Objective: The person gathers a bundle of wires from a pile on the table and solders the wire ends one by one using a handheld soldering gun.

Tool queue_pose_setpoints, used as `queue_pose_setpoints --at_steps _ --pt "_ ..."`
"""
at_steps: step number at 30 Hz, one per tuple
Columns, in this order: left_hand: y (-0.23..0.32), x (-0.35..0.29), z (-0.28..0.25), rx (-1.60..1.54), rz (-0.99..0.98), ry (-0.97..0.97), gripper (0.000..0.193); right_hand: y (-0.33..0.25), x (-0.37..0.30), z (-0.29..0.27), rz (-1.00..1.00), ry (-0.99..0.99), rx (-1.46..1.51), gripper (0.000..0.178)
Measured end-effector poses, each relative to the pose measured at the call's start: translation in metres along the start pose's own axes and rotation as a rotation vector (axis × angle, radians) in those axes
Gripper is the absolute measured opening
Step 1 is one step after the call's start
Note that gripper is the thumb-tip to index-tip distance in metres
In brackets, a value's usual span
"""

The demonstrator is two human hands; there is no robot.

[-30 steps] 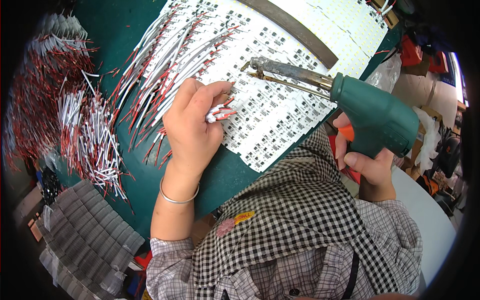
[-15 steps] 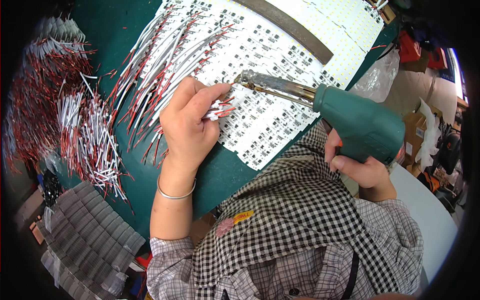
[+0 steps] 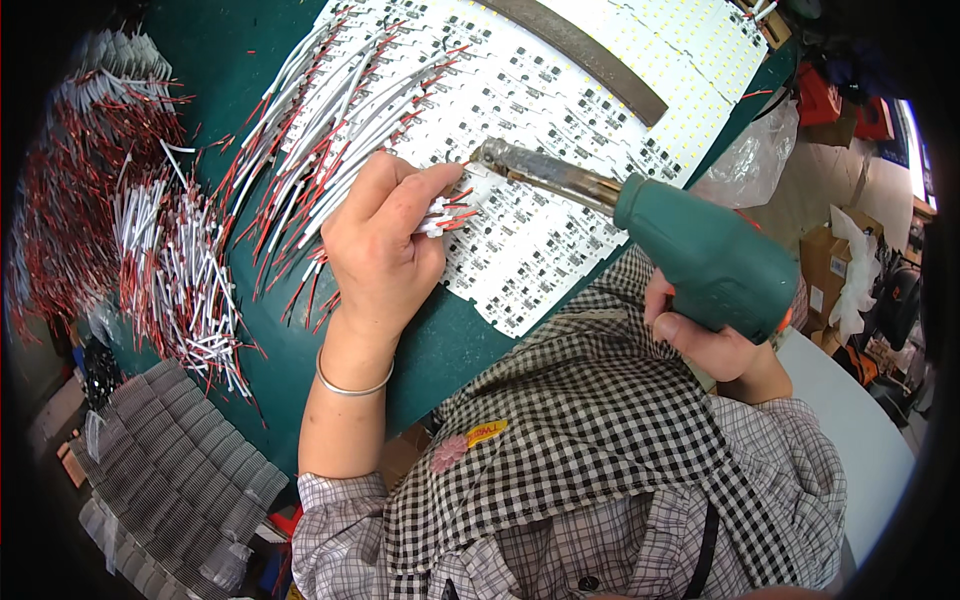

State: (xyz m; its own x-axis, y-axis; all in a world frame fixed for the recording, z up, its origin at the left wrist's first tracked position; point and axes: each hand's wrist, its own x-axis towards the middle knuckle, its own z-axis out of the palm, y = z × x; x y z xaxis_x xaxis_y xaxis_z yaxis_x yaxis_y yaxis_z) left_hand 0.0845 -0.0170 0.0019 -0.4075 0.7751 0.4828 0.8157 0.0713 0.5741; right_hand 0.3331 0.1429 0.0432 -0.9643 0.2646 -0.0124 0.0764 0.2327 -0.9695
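Observation:
My left hand [image 3: 385, 235] is closed round a small bunch of white and red wires [image 3: 445, 215], its thumb and forefinger pinched close to the board. In my right hand [image 3: 705, 340] is a green gun-shaped soldering iron [image 3: 710, 255], its metal barrel pointing left. The iron's tip is at the pinching fingertips, over the white circuit board sheet [image 3: 525, 255] with rows of small black parts. Whether the tip touches a wire end is too small to tell. Beyond my left hand, rows of white and red wires [image 3: 340, 130] stick out from the sheet's left part.
A dark flat bar [image 3: 585, 60] lies across the boards. Heaps of cut wires [image 3: 185, 290] cover the green table's [image 3: 215, 60] left side. Below them are stacked grey ribbed strips [image 3: 180, 470]. Clear plastic [image 3: 750, 160] and a cardboard box [image 3: 825, 265] are at the right.
The soldering iron has tilted, its body slightly lower and further left, while its tip stays near my left fingertips. My left hand has shifted only slightly and keeps its wires.

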Motion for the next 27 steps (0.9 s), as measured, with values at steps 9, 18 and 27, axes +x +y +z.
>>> queue_pose_setpoints --at_steps 9,18,27 --pt "-0.001 -0.002 -0.001 0.006 -0.005 -0.001 0.043 -0.021 0.006 0.006 0.14 0.355 0.384 0.057" --pt "0.005 0.004 -0.013 0.06 0.015 -0.017 0.031 -0.022 0.007 -0.013 -0.015 0.481 0.323 0.065" --pt "0.011 0.015 -0.017 -0.117 -0.131 -0.048 0.024 -0.016 0.005 -0.013 0.007 0.268 0.479 0.053"
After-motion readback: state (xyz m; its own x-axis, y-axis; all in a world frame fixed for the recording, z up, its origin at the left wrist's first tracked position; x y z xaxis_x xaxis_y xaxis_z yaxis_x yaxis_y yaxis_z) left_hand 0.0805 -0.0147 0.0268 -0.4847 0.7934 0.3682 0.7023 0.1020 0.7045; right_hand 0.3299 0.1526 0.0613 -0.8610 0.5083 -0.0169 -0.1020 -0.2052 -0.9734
